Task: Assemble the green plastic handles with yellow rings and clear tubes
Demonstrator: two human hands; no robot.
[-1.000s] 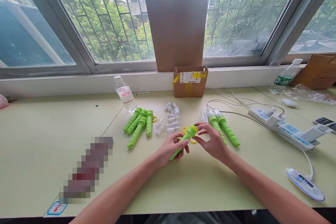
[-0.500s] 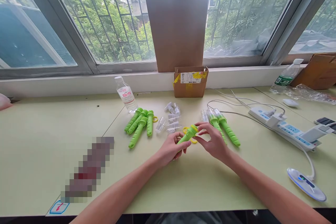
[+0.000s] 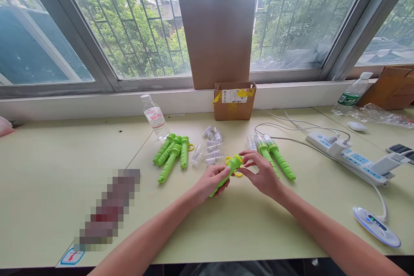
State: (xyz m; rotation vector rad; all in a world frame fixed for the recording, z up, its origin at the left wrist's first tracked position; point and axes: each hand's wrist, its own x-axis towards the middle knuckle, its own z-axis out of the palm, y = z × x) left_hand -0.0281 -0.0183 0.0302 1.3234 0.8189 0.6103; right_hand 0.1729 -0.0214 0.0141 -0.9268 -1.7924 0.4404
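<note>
A ridged green tube [image 3: 231,168] lies tilted in my left hand [image 3: 211,181], its fingers wrapped round the body. At the tube's upper end, my right hand [image 3: 261,171] pinches around the rim. Yellow rings [image 3: 238,174] show beside and behind that end. Several similar green tubes [image 3: 169,164] lie to the left, with a yellow ring [image 3: 190,147] beside them. Clear plastic pieces [image 3: 213,156] lie behind my left hand. Right of my right hand are green tubes with clear tops [image 3: 282,161].
A water bottle [image 3: 155,116] and a small cardboard box [image 3: 234,101] stand at the back. On the right are a power strip [image 3: 352,157], cables, a white oval device [image 3: 377,227], a mouse [image 3: 357,126] and another bottle [image 3: 351,95]. A blurred patch [image 3: 110,209] is at left.
The green tube has turned slightly in my left hand, and more of its lower end shows below the fingers. My left thumb has shifted up along the tube. My right hand has barely moved.
</note>
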